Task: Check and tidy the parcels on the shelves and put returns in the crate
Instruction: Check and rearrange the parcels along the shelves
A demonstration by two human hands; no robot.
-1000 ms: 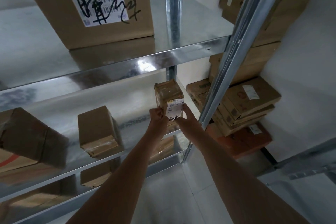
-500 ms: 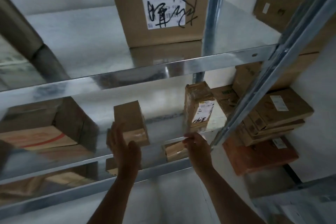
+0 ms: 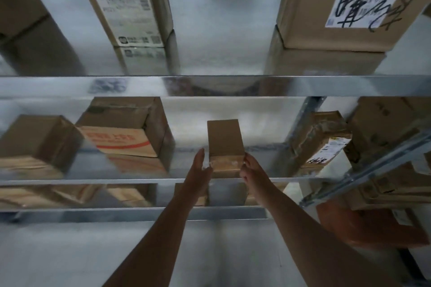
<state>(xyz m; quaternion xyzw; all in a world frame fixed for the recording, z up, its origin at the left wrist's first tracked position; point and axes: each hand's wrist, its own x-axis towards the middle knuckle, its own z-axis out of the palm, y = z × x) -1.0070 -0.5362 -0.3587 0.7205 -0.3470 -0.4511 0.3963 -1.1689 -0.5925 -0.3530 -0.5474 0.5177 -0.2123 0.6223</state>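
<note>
Parcel (image 3: 225, 144), small brown box upright at middle shelf (image 3: 140, 180) front edge, left hand (image 3: 198, 170) flat against its left side, right hand (image 3: 250, 170) fingers curled gripping right corner.

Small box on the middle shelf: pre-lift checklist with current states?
1. Left hand on the small box: ok, straight fingers against its left side.
2. Right hand on it: ok, fingers curled at its right front corner.
3. Box upright on the middle shelf: ok.
4. Gap to the red-printed box: ok, apart.
5. Label checked: cannot tell, none on visible faces.
6. Crate ready: cannot tell, not in view.
</note>
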